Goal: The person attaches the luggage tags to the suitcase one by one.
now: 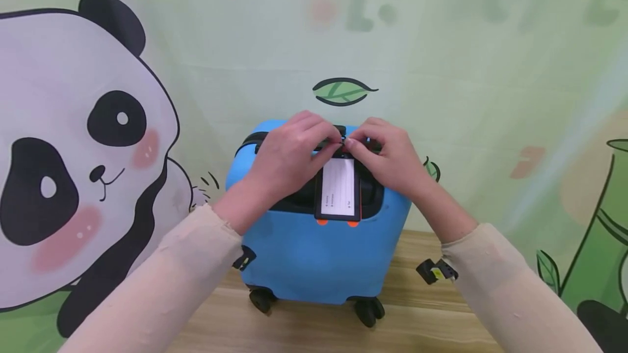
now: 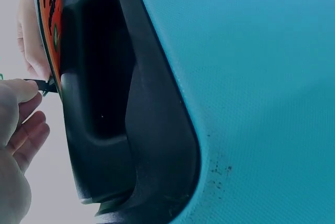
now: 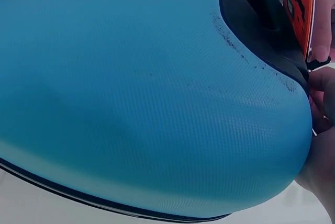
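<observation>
A blue suitcase (image 1: 314, 255) stands upright, with a black recessed handle area at its top. Over that recess hangs a luggage tag (image 1: 337, 187), black-framed with a white lined card in front; the wrist views show its orange back (image 2: 52, 12). My left hand (image 1: 289, 151) pinches the tag's thin black strap (image 2: 44, 85) between thumb and fingertips. From the other side, my right hand (image 1: 385, 151) has its thumb and index finger pinched on the strap, right beside the left fingertips. Fingers partly hide the strap where the two hands meet.
Behind the suitcase hangs a pale green backdrop (image 1: 255, 31) printed with a panda and leaves. Black caster wheels (image 1: 365, 312) rest on the wood-look floor (image 1: 294, 326). Small black devices (image 1: 436, 271) sit at the wrists.
</observation>
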Demonstrator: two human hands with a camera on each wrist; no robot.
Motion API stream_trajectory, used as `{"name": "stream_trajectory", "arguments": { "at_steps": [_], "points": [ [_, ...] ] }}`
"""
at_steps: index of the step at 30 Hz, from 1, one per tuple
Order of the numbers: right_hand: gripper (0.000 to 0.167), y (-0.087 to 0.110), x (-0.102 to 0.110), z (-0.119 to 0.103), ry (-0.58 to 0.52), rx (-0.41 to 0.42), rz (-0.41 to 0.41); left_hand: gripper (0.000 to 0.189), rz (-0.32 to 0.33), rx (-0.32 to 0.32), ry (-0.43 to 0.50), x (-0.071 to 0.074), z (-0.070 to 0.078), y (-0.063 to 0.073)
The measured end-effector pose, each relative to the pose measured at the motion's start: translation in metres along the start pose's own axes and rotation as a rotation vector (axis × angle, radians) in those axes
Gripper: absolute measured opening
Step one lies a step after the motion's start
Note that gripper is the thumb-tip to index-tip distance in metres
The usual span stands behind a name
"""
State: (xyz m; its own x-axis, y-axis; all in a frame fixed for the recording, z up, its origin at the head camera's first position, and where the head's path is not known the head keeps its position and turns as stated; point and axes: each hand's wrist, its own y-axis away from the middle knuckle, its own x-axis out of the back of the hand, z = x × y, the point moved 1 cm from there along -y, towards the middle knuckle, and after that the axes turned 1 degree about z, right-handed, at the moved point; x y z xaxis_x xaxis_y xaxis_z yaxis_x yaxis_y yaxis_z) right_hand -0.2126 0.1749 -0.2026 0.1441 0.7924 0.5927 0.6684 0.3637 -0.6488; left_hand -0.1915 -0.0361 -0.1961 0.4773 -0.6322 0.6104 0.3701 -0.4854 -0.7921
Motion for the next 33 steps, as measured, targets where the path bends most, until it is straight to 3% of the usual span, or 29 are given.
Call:
{"name": "stream_trajectory", "arguments": {
  "at_steps": [11, 24, 33],
  "points": [
    [0.011, -0.0017, -0.0037, -0.0024, 0.018, 0.037, 0.005, 0.009, -0.019, 0.143, 0.105, 0.0049, -0.0003, 0.0014],
    [0.01, -0.0018, -0.0048, -0.0044, 0.044, 0.082, 0.023, 0.01, -0.037, 0.213, 0.199, 0.0064, 0.0007, -0.0003],
    [0.01, -0.0015, -0.0069, -0.0039, 0.086, 0.123, 0.038, 0.012, -0.059, 0.336, 0.301, 0.0078, 0.0, -0.0013]
  ]
}}
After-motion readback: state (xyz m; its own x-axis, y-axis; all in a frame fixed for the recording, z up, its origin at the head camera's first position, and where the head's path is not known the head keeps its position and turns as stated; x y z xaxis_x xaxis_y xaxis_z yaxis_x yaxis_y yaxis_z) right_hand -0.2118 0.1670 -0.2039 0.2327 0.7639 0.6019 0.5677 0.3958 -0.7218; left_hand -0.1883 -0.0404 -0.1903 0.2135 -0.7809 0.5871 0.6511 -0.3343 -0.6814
